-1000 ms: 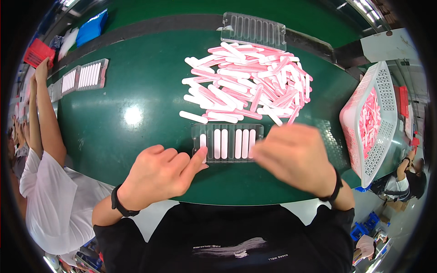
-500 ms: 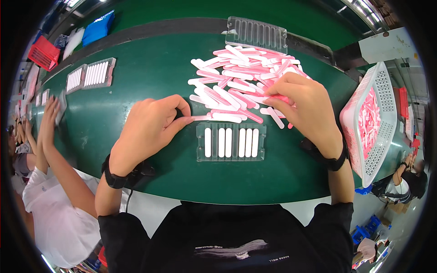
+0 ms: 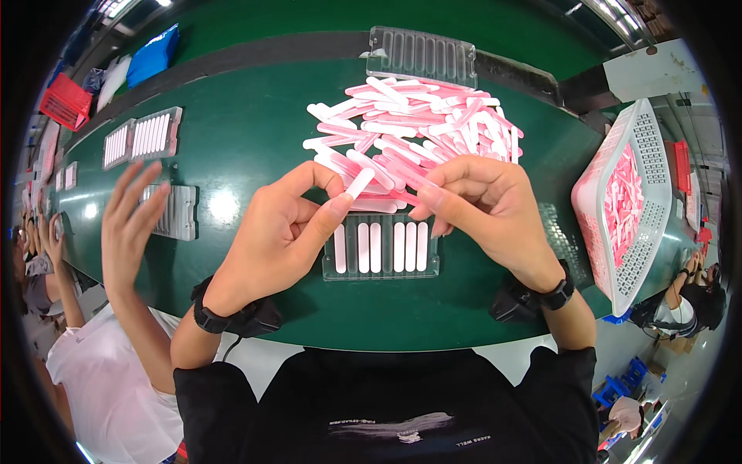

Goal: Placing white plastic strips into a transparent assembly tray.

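Observation:
My left hand (image 3: 297,220) pinches a short white nail file (image 3: 360,184) between thumb and forefinger, its free end tilted up over the near edge of the pile. My right hand (image 3: 479,213) is closed with thumb and forefinger on a pink nail file (image 3: 408,173). A heap of pink and white nail files (image 3: 433,124) lies just beyond both hands. Between my wrists sits a clear slotted tray (image 3: 387,259), with several files standing side by side in its slots and some slots bare. My fingers partly cover its far corners.
Behind the heap lies another clear slotted tray (image 3: 421,58). A white basket (image 3: 655,155) of pink files stands at the right. On the left are filled trays (image 3: 154,135), another clear tray (image 3: 184,213) and a co-worker's hand (image 3: 135,209). A red crate (image 3: 66,100) is farther back.
My left hand has raised its file from the heap's edge. My right hand has come left and nearer, now with a pink file. The co-worker's hand has moved right, beside a clear tray.

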A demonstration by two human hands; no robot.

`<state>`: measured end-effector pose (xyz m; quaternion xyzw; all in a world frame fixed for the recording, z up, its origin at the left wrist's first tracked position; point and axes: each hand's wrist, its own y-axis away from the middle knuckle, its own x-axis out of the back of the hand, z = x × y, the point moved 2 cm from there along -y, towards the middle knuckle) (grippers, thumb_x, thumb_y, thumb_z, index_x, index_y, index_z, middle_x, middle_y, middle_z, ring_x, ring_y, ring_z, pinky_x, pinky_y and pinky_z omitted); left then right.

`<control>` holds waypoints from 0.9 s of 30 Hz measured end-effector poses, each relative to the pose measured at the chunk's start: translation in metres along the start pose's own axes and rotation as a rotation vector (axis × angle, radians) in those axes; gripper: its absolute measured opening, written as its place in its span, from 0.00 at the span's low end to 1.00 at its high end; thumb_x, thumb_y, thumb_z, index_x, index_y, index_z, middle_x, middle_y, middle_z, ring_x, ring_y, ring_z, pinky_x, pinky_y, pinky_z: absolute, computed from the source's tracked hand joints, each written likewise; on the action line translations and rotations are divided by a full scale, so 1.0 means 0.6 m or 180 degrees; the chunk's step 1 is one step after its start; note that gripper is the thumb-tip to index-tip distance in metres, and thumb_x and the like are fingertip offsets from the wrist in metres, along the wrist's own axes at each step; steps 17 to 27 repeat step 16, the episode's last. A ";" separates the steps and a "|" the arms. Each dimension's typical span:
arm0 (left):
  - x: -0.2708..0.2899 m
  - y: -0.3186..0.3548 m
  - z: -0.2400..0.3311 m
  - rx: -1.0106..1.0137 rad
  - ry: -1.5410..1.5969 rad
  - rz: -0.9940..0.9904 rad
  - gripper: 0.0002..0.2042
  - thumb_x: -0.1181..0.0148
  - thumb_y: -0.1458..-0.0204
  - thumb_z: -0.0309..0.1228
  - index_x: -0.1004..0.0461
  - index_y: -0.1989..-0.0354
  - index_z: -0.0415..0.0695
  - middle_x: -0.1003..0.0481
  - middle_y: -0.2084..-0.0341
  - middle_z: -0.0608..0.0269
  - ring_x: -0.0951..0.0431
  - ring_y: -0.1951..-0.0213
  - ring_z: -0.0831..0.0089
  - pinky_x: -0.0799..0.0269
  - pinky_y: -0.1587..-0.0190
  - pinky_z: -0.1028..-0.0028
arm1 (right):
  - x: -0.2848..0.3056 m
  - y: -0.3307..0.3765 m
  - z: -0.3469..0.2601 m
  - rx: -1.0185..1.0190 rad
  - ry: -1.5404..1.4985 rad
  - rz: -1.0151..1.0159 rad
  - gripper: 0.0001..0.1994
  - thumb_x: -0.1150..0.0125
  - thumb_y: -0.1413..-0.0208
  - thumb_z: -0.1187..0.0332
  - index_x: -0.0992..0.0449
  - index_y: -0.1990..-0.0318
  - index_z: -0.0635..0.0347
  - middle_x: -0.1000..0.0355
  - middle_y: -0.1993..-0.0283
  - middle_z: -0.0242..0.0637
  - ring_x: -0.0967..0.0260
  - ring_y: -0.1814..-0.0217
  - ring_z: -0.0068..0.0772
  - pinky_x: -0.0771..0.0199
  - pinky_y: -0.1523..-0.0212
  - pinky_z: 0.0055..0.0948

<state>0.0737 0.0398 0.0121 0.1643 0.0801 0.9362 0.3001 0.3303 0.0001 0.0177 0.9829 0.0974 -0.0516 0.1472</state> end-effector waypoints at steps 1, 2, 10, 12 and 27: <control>-0.001 0.000 -0.001 0.0004 0.0004 -0.0003 0.07 0.41 0.29 0.31 0.30 0.57 0.42 0.37 0.89 0.78 0.46 0.83 0.90 0.56 0.78 0.78 | 0.000 0.001 0.002 -0.0006 -0.0001 0.0001 0.08 0.33 0.33 0.69 0.17 0.54 0.66 0.16 0.63 0.36 0.22 0.65 0.17 0.22 0.64 0.19; -0.001 -0.001 -0.002 -0.0003 0.0001 -0.0021 0.07 0.41 0.29 0.31 0.30 0.57 0.42 0.37 0.89 0.78 0.46 0.82 0.90 0.55 0.78 0.78 | -0.001 0.001 0.004 -0.0049 -0.0033 -0.0026 0.08 0.33 0.33 0.68 0.17 0.54 0.66 0.16 0.63 0.36 0.22 0.65 0.17 0.22 0.64 0.19; 0.000 -0.004 -0.018 0.0079 0.0106 -0.0043 0.06 0.41 0.29 0.30 0.30 0.57 0.42 0.37 0.89 0.78 0.46 0.82 0.90 0.55 0.78 0.77 | -0.010 0.004 0.009 -0.0108 0.0011 -0.0025 0.07 0.31 0.35 0.70 0.16 0.55 0.65 0.16 0.65 0.35 0.22 0.67 0.16 0.22 0.64 0.20; 0.006 -0.004 -0.018 0.0147 -0.0075 -0.0193 0.08 0.38 0.31 0.32 0.28 0.59 0.41 0.37 0.90 0.77 0.45 0.84 0.88 0.53 0.78 0.76 | -0.017 0.009 -0.007 0.0933 0.1949 0.0336 0.06 0.30 0.37 0.71 0.15 0.57 0.62 0.16 0.65 0.34 0.21 0.67 0.20 0.22 0.67 0.22; 0.010 0.010 -0.003 0.0209 -0.0975 -0.0632 0.10 0.34 0.34 0.33 0.25 0.56 0.39 0.32 0.86 0.77 0.43 0.82 0.92 0.54 0.77 0.80 | -0.014 0.025 0.000 0.2463 0.3671 0.0089 0.05 0.29 0.40 0.71 0.14 0.58 0.58 0.16 0.62 0.33 0.19 0.66 0.28 0.21 0.69 0.25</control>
